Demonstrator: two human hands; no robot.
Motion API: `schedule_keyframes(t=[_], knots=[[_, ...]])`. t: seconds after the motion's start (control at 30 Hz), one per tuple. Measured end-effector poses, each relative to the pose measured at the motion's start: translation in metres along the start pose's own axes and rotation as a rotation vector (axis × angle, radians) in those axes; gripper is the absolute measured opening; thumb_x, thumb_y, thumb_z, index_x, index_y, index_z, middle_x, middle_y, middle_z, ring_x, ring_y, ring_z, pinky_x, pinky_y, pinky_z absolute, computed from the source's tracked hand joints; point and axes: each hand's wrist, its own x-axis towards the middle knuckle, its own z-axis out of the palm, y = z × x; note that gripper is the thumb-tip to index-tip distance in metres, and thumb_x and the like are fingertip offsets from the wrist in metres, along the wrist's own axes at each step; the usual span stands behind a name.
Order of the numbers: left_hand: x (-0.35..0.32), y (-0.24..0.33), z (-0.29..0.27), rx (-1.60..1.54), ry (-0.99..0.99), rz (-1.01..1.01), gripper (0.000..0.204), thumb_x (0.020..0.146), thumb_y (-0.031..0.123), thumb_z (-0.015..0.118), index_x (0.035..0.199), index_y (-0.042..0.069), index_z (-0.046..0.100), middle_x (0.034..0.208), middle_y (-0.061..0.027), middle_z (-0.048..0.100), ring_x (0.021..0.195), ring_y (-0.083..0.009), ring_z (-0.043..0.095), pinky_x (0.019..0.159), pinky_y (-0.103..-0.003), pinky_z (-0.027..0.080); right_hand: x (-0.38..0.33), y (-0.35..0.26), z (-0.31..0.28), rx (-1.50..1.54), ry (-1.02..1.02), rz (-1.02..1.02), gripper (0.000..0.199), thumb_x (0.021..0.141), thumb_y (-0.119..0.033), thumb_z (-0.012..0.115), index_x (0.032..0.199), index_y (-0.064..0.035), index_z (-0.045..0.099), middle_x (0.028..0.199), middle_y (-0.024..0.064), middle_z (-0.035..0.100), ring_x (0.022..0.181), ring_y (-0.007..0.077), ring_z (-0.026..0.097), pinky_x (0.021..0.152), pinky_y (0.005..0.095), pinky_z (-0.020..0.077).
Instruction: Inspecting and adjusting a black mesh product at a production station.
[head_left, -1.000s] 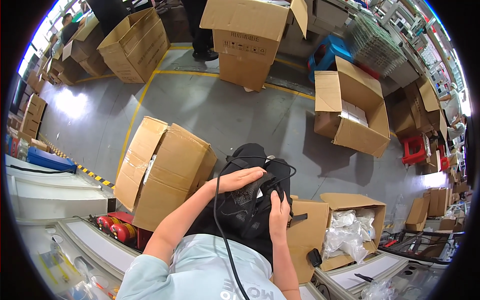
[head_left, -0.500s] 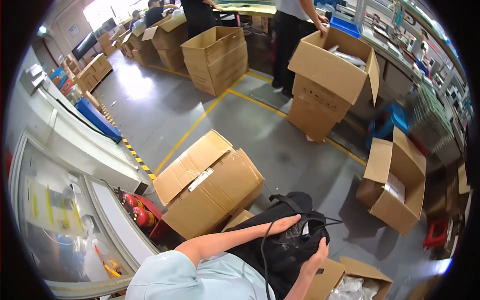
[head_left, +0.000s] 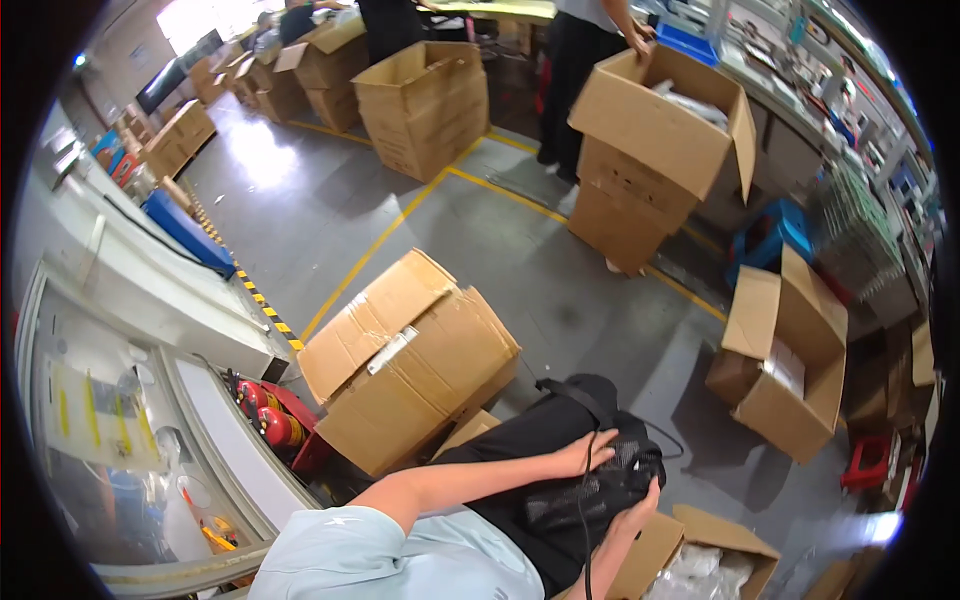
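A black bag [head_left: 570,503] with a mesh panel lies before me, over my dark trouser legs. My left hand [head_left: 585,455] rests across its upper side, fingers stretched and slightly apart. A thin black cord [head_left: 586,530] runs down past those fingers. At the bag's near right edge, my right hand [head_left: 632,515] is closed around the black fabric with the thumb uppermost. The bag hides most of its other fingers. A black strap [head_left: 570,392] stands up at the bag's far end, and a loop of cord curves out to the right.
A closed carton [head_left: 410,360] stands ahead to the left, beside red fire extinguishers [head_left: 280,428]. Close on my right is an open carton [head_left: 650,560] of clear plastic wrapping. Another open carton [head_left: 790,370] sits farther right. Beyond, a person [head_left: 590,60] stands at stacked cartons [head_left: 650,140].
The left hand's fingers have spread and shifted slightly across the bag. The cord now hangs farther right, passing the left fingers. My right hand keeps its hold, and the whole view has shifted a little.
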Motion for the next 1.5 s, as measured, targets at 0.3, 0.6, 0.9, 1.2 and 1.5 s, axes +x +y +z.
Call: schedule_keyframes(t=[0.3, 0.6, 0.9, 1.2, 1.5], knots=[[-0.048, 0.082, -0.041, 0.275, -0.051, 0.026, 0.059, 0.092, 0.024, 0.058, 0.14, 0.001, 0.034, 0.142, -0.0271, 0.031, 0.133, -0.0435, 0.03, 0.112, -0.042, 0.027, -0.003, 0.001, 0.016, -0.033, -0.035, -0.127, 0.041, 0.097, -0.03, 0.052, 0.121, 0.0028, 0.053, 0.118, 0.0106, 0.058, 0.108, 0.0181, 0.053, 0.096, 0.0297, 0.0408], [-0.073, 0.11, -0.024, 0.494, 0.048, 0.208, 0.039, 0.082, 0.02, 0.066, 0.115, 0.003, 0.055, 0.107, -0.0168, 0.05, 0.1, -0.033, 0.049, 0.089, -0.04, 0.041, -0.066, -0.02, 0.026, -1.097, 0.192, -0.823, 0.029, 0.089, -0.017, 0.063, 0.114, -0.0027, 0.055, 0.105, 0.0109, 0.053, 0.096, 0.0249, 0.052, 0.085, 0.0352, 0.0418], [-0.068, 0.102, 0.006, 0.684, 0.002, 0.146, 0.037, 0.082, 0.025, 0.066, 0.103, -0.002, 0.051, 0.093, -0.0187, 0.054, 0.087, -0.0346, 0.054, 0.076, -0.041, 0.046, -0.05, -0.037, 0.037, -1.571, -0.07, -0.826, 0.024, 0.081, -0.024, 0.07, 0.097, -0.0061, 0.066, 0.094, 0.0091, 0.054, 0.091, 0.0277, 0.05, 0.081, 0.039, 0.041], [-0.061, 0.1, 0.004, 0.464, -0.082, 0.024, 0.023, 0.083, 0.012, 0.06, 0.096, -0.002, 0.045, 0.078, -0.0193, 0.058, 0.074, -0.0372, 0.06, 0.064, -0.046, 0.05, -0.054, -0.048, 0.038, -1.297, -0.192, -0.741, 0.013, 0.084, -0.013, 0.066, 0.081, -0.003, 0.058, 0.084, 0.0087, 0.055, 0.083, 0.0256, 0.052, 0.077, 0.0376, 0.0394], [-0.085, 0.129, -0.024, 0.396, -0.181, 0.081, 0.014, 0.088, 0.005, 0.054, 0.093, 0.003, 0.042, 0.079, -0.0168, 0.052, 0.074, -0.0372, 0.057, 0.062, -0.045, 0.046, 0.004, -0.074, 0.039, -1.084, -0.061, -0.757, 0.013, 0.086, -0.009, 0.063, 0.082, -0.0003, 0.053, 0.081, 0.0071, 0.05, 0.075, 0.019, 0.049, 0.071, 0.0307, 0.041]])
